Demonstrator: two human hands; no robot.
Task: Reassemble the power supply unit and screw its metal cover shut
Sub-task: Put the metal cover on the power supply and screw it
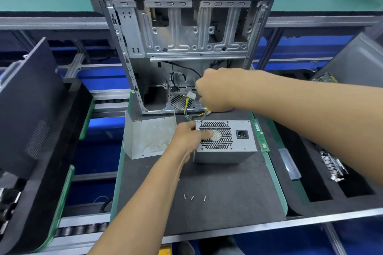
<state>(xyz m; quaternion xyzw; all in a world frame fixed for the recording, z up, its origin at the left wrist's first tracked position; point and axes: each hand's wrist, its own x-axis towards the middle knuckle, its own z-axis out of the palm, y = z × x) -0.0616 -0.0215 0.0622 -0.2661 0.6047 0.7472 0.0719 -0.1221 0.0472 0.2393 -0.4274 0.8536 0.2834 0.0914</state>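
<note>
Nearest, three loose screws (192,197) lying in a rough row on the dark mat of the surface (217,203), well apart from everything else. Beyond them, the power supply unit (226,143) sitting on that mat, fan grille and power socket turned up toward the camera, long axis running left to right; underside and far face hidden. Left hand (187,137) clamped on the unit's left end, thumb lying across the grille, the other fingers wrapped round the edge out of sight. Just left of it, a bent metal cover (148,135) standing on the mat, touching the back of that hand or just beside it, hard to tell which. Right of the unit, a green memory stick (260,137) lying lengthwise along the mat's edge. Above the unit's far left corner, right hand (215,91) curled tight round a screwdriver (204,117), handle mostly hidden inside the fist, only a yellow strip and the thin shaft visible, tip pointing down at the corner hole; contact with a screw too small to make out. Behind, yellow and black cables (189,105) trailing into the open computer case (182,47) standing upright, its top cut off partly by blur.
</note>
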